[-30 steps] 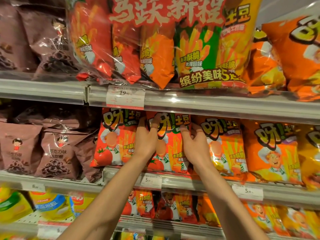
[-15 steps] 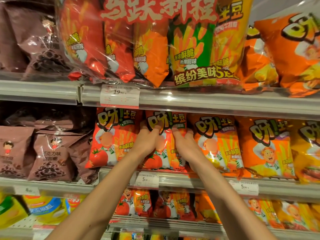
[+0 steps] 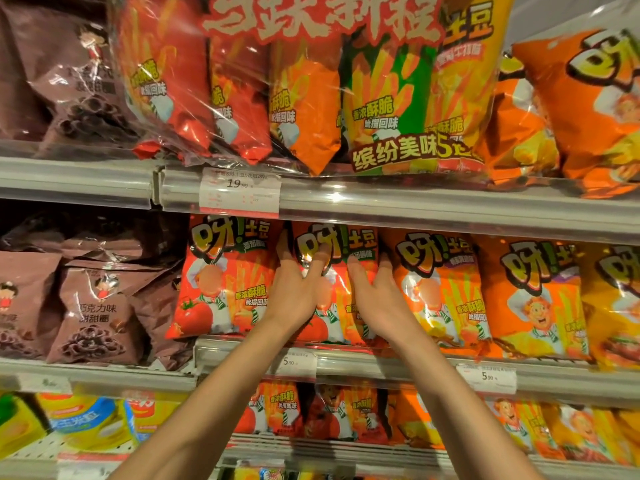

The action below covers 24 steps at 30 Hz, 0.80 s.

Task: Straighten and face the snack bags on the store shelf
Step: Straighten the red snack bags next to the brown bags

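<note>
Head view: both hands up at the middle shelf (image 3: 398, 365), on one red snack bag (image 3: 341, 244) standing second in the row of orange and red bags. Left hand (image 3: 296, 289) lies against the bag's left half, fingers spread and mostly straight, the outer ones reaching into the gap beside the neighbouring red tomato bag (image 3: 225, 278). Right hand (image 3: 377, 296) mirrors it on the right half, fingers straight, outermost at the seam with the orange bag (image 3: 440, 289). Neither hand curls round anything; both press flat. Likely reason: palms on either side square the bag and hold its front to the aisle. Bag stands upright, bottom edge hidden behind the wrists, above a price tag (image 3: 294, 363). Bags to the right already face out.
</note>
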Motion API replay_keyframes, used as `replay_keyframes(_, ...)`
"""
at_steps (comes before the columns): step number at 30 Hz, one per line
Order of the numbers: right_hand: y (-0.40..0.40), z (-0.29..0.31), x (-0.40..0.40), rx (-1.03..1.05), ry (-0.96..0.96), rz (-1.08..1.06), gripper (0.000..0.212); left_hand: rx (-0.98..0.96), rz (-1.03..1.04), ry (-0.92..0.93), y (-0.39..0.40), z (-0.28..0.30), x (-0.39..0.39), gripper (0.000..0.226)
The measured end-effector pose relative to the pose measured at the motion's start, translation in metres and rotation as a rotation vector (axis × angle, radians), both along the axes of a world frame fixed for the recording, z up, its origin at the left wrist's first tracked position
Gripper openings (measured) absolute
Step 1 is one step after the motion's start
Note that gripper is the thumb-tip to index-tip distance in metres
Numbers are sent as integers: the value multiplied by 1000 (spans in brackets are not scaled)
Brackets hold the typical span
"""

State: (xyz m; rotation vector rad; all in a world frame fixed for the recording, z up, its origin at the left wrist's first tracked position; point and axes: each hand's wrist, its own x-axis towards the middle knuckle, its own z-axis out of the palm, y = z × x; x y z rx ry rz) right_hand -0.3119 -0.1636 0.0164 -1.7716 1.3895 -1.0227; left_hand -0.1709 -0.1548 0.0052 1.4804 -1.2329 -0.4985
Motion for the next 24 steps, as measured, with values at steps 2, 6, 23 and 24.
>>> replay_keyframes(2,8,-7,-13,-135,22,33,78,-97,-26,-38,13,-6,-1,83)
replay_keyframes(6,8,-17,-47,-654,304,-174,44,-141,-42,-220,36,-19,-8,76)
replay_keyframes(23,-16,-43,-70,-613,824,-451,62,-35,-10,-383,21,-31,-30,79)
replay_keyframes(24,-16,-43,-70,-610,792,-440,62,-28,-13,-388,21,-31,-29,79)
